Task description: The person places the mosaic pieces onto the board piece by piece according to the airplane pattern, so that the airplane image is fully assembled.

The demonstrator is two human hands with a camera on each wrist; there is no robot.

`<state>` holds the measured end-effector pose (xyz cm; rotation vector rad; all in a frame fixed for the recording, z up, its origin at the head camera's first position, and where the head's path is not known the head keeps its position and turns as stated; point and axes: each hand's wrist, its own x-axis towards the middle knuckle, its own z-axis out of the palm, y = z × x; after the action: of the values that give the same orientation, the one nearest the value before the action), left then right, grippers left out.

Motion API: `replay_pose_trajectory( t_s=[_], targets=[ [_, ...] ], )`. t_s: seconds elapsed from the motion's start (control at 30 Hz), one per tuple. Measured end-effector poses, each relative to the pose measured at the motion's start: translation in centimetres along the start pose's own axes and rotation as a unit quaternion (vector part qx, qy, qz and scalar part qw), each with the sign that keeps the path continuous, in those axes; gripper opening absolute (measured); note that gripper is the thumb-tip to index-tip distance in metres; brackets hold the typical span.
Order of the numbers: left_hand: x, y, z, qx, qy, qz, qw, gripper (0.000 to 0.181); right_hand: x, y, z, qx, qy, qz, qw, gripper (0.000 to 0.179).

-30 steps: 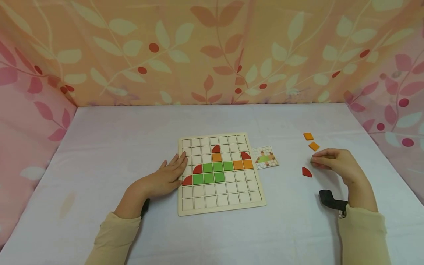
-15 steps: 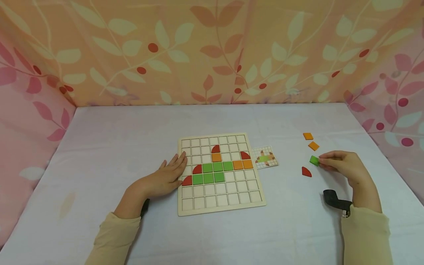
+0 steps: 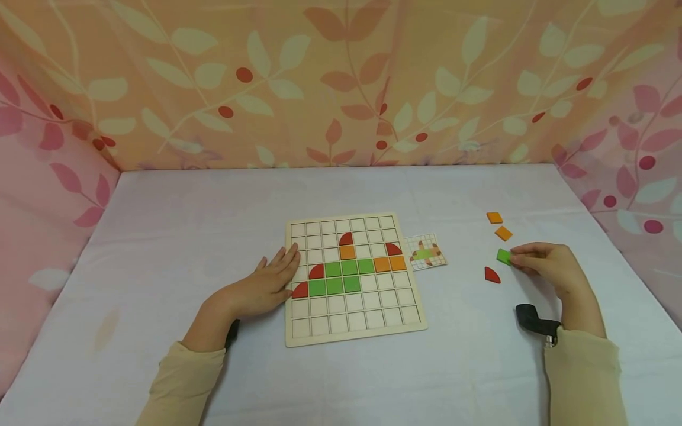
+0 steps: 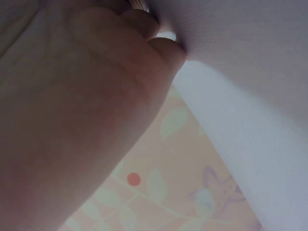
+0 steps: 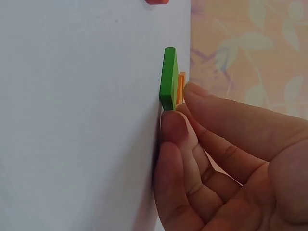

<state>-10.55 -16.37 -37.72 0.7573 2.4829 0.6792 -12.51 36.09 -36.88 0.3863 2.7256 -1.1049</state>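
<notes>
A wooden grid board point(image 3: 354, 339) lies mid-table, bearing green and orange square tiles and red quarter-round tiles. My left hand point(image 3: 263, 285) rests flat across its left edge, fingers straight and spread; the left wrist view shows mostly the palm side of that hand point(image 4: 91, 110). Off to the right, my right hand point(image 3: 549, 266) pinches a green square tile point(image 3: 503, 256) at its near corner, close over the tablecloth. In the right wrist view the green tile point(image 5: 167, 79) juts beyond the curled fingers, the thumb above it.
A small pattern card point(image 3: 426, 253) sits against the board's right side. Two orange tiles point(image 3: 494, 218) lie behind the green one, and a loose red quarter-round tile point(image 3: 492, 275) in front. Floral cloth point(image 3: 341, 83) walls in the white table at back and sides.
The right fingertips first hid the green tile; they drew back slightly to the right, and the tile came into view at their tips. The left hand and board stay put.
</notes>
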Motion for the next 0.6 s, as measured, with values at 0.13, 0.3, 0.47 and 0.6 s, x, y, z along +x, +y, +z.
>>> replay_pose_trajectory(
  t_s=[0.13, 0.3, 0.47, 0.6],
  targets=[
    [-0.04, 0.05, -0.02, -0.001, 0.000, 0.001, 1.0000, 0.065, 0.05, -0.05, 0.10, -0.008, -0.005, -0.001, 1.0000, 0.054],
    [-0.05, 0.10, -0.03, -0.003, 0.000, 0.002, 1.0000, 0.065, 0.11, 0.02, 0.22, -0.020, -0.008, -0.011, 0.9997, 0.051],
    [-0.03, 0.02, 0.01, 0.000, 0.000, 0.002, 1.0000, 0.065, 0.16, 0.03, 0.25, -0.026, -0.011, -0.021, 0.9994, 0.050],
    [-0.07, 0.10, -0.06, 0.002, 0.000, 0.002, 1.0000, 0.065, 0.13, -0.05, 0.32, -0.032, -0.007, -0.030, 0.9990, 0.047]
  ],
)
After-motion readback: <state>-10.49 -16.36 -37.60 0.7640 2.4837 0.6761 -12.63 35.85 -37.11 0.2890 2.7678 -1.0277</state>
